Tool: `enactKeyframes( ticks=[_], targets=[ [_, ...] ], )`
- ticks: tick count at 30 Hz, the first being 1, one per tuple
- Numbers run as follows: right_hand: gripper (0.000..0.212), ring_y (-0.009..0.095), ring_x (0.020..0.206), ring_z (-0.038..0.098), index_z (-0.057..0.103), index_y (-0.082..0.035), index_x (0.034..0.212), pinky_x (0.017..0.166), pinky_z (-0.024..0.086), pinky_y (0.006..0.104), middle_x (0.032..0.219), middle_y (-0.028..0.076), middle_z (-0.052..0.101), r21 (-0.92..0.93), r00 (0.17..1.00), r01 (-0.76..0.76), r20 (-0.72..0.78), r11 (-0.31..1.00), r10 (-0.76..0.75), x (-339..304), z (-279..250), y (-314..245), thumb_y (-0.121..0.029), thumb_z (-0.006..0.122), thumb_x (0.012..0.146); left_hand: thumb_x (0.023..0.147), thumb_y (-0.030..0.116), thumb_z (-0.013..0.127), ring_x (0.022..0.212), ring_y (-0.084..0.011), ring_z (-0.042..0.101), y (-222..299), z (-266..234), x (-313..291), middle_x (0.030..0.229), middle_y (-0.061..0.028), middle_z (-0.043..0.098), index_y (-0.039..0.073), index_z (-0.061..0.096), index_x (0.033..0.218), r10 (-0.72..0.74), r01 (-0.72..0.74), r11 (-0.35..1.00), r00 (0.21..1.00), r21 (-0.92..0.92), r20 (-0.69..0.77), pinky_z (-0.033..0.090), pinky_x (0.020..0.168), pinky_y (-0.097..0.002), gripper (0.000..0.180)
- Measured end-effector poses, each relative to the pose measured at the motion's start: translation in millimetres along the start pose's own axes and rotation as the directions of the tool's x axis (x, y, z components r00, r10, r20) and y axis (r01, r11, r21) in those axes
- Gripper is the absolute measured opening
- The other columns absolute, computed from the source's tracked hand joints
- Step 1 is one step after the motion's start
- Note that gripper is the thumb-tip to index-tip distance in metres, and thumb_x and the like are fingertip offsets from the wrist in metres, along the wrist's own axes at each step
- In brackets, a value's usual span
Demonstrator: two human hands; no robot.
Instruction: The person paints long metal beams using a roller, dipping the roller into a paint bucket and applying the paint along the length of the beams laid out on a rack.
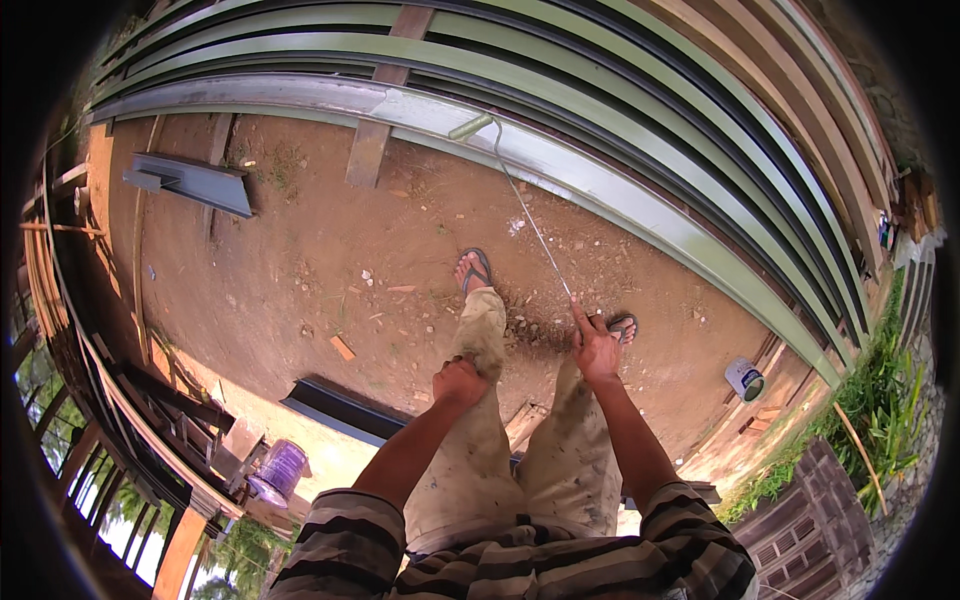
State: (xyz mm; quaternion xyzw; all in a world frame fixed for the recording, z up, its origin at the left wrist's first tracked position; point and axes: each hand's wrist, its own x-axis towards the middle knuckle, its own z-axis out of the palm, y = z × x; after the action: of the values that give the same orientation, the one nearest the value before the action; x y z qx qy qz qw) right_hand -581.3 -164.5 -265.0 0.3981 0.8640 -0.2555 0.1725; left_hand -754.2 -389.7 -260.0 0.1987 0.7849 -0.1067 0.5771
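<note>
My right hand point(598, 356) is closed around the handle end of a long-rod paint roller point(530, 215). Its green-coated roller head point(470, 128) rests on the nearest steel beam point(540, 152), which is partly green and partly bare grey metal. Bent at the knee, my left leg carries my left hand point(460, 383), whose fingers curl against the paint-spotted trouser leg point(478, 335). Most of the handle is hidden in my right palm.
Several green-painted beams point(600, 85) lie in rows beyond, on wooden supports point(369, 150). Short steel offcuts point(190, 182) lie on the dirt ground at left. A paint can point(745, 380) stands at right, and a purple container point(280, 468) sits at lower left.
</note>
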Motion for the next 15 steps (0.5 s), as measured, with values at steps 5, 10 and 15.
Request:
enactKeyframes(
  ticks=[5,10,15],
  targets=[
    [0.070,0.036,0.068,0.067,0.045,-0.037,0.149,0.062,0.056,0.0494,0.098,0.014,0.062,0.005,0.997,-0.004,-0.075,1.000,0.005,-47.0,-2.7,84.8,-0.013,0.060,0.085,0.086,0.039,0.058,0.122,-0.0327,0.059,39.6,12.0,-11.9,0.128,-0.0152,0.063,0.014,0.054,0.136,-0.025,0.026,0.996,1.000,0.082,-0.008,0.048,0.099,-0.0478,0.056],
    [0.065,0.037,0.068,0.067,0.047,-0.038,0.147,0.062,0.057,0.0496,0.096,0.014,0.063,0.080,0.997,-0.060,-0.046,0.995,0.064,-87.4,-14.6,179.2,-0.014,0.058,0.088,0.086,0.036,0.060,0.122,-0.0329,0.059,76.6,57.3,-19.3,0.130,-0.0146,0.061,0.013,0.054,0.135,-0.028,0.042,0.981,0.996,0.191,-0.079,0.048,0.100,-0.0466,0.055],
    [0.062,0.034,0.069,0.067,0.046,-0.038,0.147,0.063,0.057,0.0477,0.092,0.011,0.061,0.109,0.994,-0.057,-0.084,0.992,0.066,-133.4,-29.2,291.6,-0.013,0.057,0.091,0.086,0.035,0.060,0.124,-0.0336,0.057,121.4,111.7,-24.9,0.135,-0.0133,0.057,0.012,0.054,0.134,-0.058,0.093,0.955,0.990,0.283,-0.128,0.047,0.101,-0.0465,0.053]
  ],
)
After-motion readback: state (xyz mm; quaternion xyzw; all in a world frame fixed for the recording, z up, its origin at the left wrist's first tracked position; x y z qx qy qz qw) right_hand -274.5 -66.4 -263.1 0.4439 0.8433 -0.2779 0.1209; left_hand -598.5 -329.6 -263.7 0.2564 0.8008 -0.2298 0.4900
